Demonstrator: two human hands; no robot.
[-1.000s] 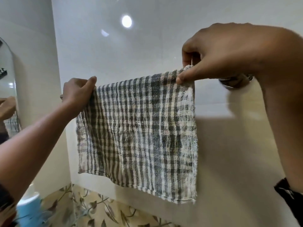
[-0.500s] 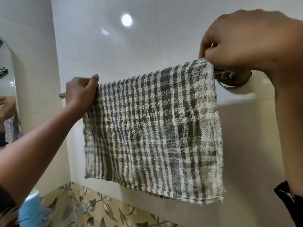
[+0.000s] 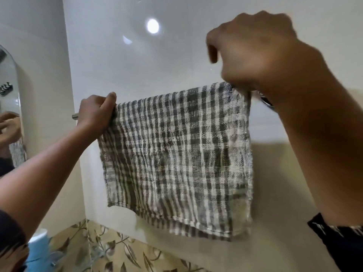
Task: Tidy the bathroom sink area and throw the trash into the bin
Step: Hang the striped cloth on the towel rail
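Glossy white wall tile (image 3: 117, 65) behind. Thin, coarse-woven grey-and-white checked cloth (image 3: 176, 154), roughly square, hangs flat before the wall with its hem wavy. Right hand (image 3: 255, 55), blurred, curls round its top right corner. Left hand (image 3: 96, 114) grips the top left edge, thumb up. Leaf-pattern tile band (image 3: 117, 252) below. Blue plastic object (image 3: 39, 250) lower left, contents unreadable. Metal rail end (image 3: 75, 116) beside left hand.

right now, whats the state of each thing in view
towel: hangs spread out, top edge along the rail, both top corners held
rail: wall-mounted, mostly hidden behind the towel
left hand: grips the towel's top left corner
right hand: pinches the top right corner, blurred
mirror: on the left wall, reflects a hand and the towel
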